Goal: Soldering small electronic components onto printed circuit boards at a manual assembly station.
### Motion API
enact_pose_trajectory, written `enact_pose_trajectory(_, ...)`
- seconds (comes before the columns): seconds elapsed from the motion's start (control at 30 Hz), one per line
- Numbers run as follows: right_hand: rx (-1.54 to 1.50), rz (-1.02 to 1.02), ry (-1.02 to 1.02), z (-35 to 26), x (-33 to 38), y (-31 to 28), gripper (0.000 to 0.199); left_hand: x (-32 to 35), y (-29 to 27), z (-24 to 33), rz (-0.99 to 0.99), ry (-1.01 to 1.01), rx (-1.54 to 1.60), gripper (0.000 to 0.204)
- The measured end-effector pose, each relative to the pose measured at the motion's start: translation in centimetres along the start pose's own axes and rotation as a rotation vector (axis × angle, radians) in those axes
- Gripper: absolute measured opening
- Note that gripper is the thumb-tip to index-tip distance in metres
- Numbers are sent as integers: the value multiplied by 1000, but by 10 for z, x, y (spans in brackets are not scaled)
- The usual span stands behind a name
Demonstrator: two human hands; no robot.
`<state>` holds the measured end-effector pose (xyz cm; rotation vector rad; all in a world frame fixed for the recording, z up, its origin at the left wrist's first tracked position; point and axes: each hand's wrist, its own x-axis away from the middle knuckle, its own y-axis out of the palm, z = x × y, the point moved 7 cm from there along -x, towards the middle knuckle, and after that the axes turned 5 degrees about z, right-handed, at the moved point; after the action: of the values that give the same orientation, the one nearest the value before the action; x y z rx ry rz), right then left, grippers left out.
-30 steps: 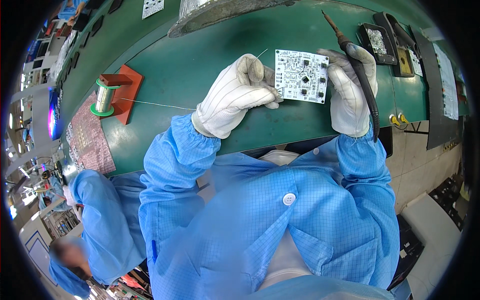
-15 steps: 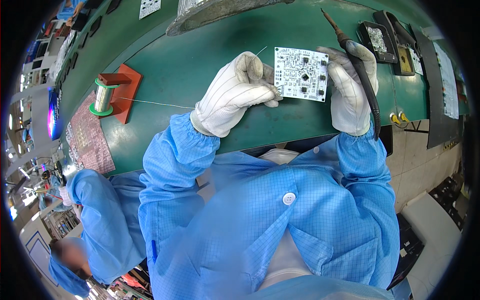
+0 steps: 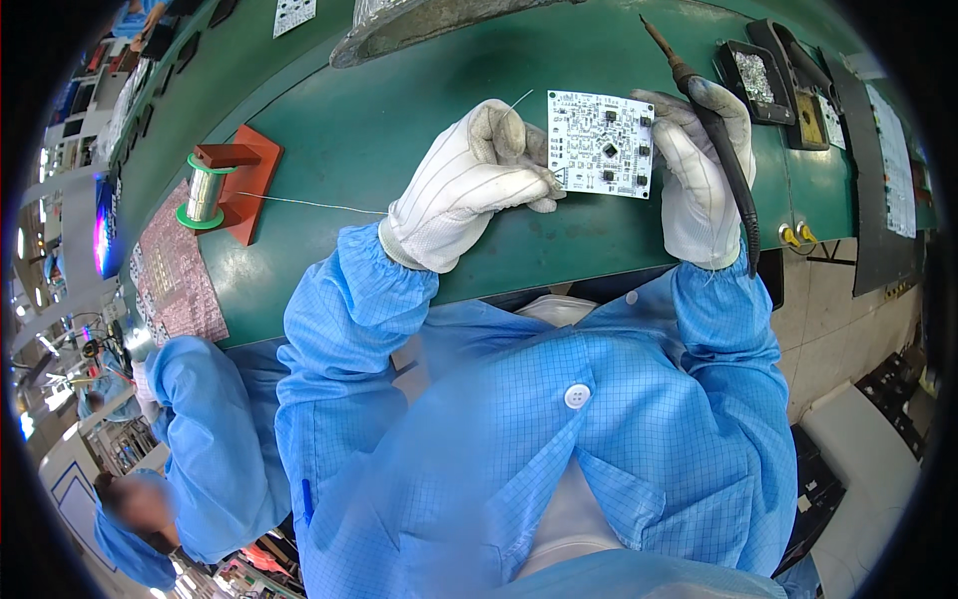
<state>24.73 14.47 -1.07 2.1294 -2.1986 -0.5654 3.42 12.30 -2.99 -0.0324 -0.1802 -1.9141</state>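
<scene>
Two hands (image 3: pixel 589 175) grip white circuit board (image 3: pixel 602 145)

Head view: single fisheye, worn on the head, aimed steeply down at close range over the green tabletop (image 3: pixel 419 120); edges bent toward the rim.

A green surface (image 3: pixel 399 130) curves across the upper part of the view, and at its left a spool of thin solder wire (image 3: pixel 203 190) sits on a red stand (image 3: pixel 244 175), with a pink patterned mat (image 3: pixel 175 270) lying just below it. At the far right rest a black tray of silvery scraps (image 3: pixel 755 72) and a dark holder (image 3: pixel 803 105), while a grey metal hood (image 3: pixel 429 20) juts in at the top edge. In the lower left, another person in a blue coat (image 3: pixel 215 449) is nearby.
</scene>
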Motion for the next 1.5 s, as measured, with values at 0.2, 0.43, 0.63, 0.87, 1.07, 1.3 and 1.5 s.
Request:
enact_pose_trajectory(0.2, 28, -36, 14, 3, -2, 1, 42, 1, -1, 1, 12, 18, 14, 37)
enact_pose_trajectory(0.43, 78, -50, 33, 3, -2, 2, 40, 2, 1, 1, -11, 6, 21, 37)
enact_pose_trajectory(0.63, 132, -69, 81, 6, -3, 3, 39, 4, 3, 2, 27, -32, 29, 37)
enact_pose_trajectory(0.87, 93, -70, 132, 7, -3, 6, 38, 7, 10, 6, 85, -148, 221, 33)
enact_pose_trajectory(1.07, 101, -97, 140, 8, -4, 6, 37, 8, 12, 3, 110, -254, 454, 43)
enact_pose_trajectory(1.3, 84, -107, 152, 7, 0, -1, 39, 7, 12, 3, 133, -182, 273, 41)
enact_pose_trajectory(1.5, -3, -72, 137, 8, 3, -6, 40, 4, 10, 5, 125, -166, 110, 39)
